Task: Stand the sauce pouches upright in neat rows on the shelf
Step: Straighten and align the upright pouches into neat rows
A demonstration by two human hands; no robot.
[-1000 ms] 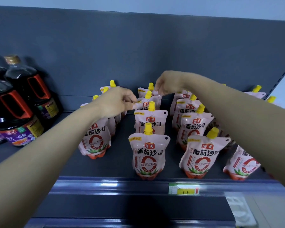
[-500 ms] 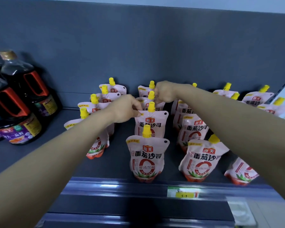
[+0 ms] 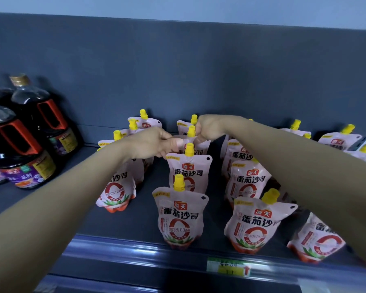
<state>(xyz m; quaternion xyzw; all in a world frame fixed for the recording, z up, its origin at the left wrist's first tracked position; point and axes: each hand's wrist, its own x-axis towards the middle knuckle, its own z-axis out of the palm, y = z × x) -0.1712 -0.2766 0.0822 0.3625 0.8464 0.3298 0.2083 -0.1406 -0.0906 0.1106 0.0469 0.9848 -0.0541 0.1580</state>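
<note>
- The third pouch (image 3: 195, 142) back in the middle row is the one being handled: both hands meet at its top edge, either side of its yellow cap, and most of its body is hidden behind the second pouch (image 3: 188, 173).
- The left hand (image 3: 154, 142) pinches the pouch's top left corner between thumb and fingers.
- The right hand (image 3: 207, 129) is curled closed on the top right edge of the same pouch, just beside the cap.
- In front of the held pouch, the second pouch and then the front pouch (image 3: 180, 216) stand upright, one behind the other; behind it a fourth pouch (image 3: 185, 125) stands near the back panel.
- Left of the held pouch, another row of pouches (image 3: 116, 191) runs front to back, partly hidden by the left forearm.
- Right of it, more pouches (image 3: 257, 223) stand in rows under the right forearm; the frontmost right one leans.
- All rest on the dark shelf (image 3: 144, 210), which has a price tag (image 3: 228, 268) on its front rail.
- Far left of the held pouch stand dark sauce bottles (image 3: 28, 149) with red handles.
</note>
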